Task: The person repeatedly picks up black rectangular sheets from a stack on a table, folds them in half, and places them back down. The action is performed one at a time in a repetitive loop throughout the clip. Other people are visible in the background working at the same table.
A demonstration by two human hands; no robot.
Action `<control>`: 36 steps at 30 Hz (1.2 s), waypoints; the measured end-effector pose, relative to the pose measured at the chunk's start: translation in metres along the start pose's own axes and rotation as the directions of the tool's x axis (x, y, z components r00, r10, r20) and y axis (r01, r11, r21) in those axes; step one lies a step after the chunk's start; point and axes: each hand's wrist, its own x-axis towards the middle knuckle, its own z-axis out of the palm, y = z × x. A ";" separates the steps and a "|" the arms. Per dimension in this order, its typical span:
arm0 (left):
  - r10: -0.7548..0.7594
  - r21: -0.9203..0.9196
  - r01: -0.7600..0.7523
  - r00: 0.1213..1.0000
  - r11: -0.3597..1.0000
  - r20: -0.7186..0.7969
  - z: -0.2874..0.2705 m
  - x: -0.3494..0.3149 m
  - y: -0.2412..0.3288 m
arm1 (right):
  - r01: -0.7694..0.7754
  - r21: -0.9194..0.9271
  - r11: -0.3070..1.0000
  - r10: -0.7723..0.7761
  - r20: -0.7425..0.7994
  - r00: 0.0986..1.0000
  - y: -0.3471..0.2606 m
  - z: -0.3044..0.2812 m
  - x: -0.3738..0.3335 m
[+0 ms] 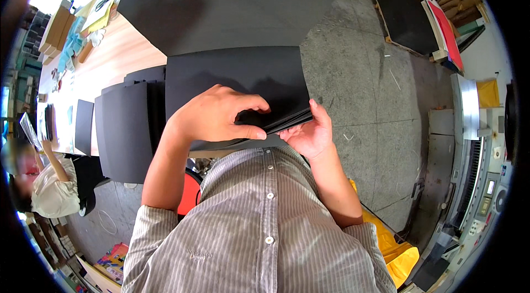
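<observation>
A stack of large black sheets [237,67] lies in front of me, its near edge fanned into several layers. My right hand [312,134] grips the near right corner of these sheets, thumb at the edge and fingers underneath. Resting over the near part of the stack is my left hand [218,113], thumb and forefinger apart in a curve. Its thumb tip touches the layered edge; its other fingers are partly hidden. Beyond the stack rises a big black panel [232,14], and to the left are more black sheets [124,127] in overlapping piles.
A pale wooden table [130,44] stretches left, with cartons [57,31] at its far end. A co-worker [55,188] holds something flat at the left. Grey floor [359,89] lies to the right, with a black-topped pallet [400,11] and a machine [486,193].
</observation>
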 end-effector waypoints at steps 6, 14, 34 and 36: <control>-0.046 -0.010 0.046 0.998 0.999 0.037 -0.002 0.000 0.003 | -0.007 0.004 1.000 0.007 0.001 1.000 -0.001 0.009 -0.002; -0.075 -0.063 0.078 0.996 0.995 0.050 -0.003 0.000 0.003 | -0.049 0.042 0.998 0.040 0.184 0.982 -0.004 -0.003 0.002; -0.096 -0.116 0.103 0.994 0.988 0.059 -0.002 0.003 0.002 | -0.044 0.012 0.999 0.038 0.330 0.943 -0.005 -0.010 0.004; -0.137 -0.124 0.152 0.983 0.981 0.121 -0.007 0.005 0.007 | -0.045 0.018 0.999 0.037 0.308 0.951 -0.005 -0.010 0.003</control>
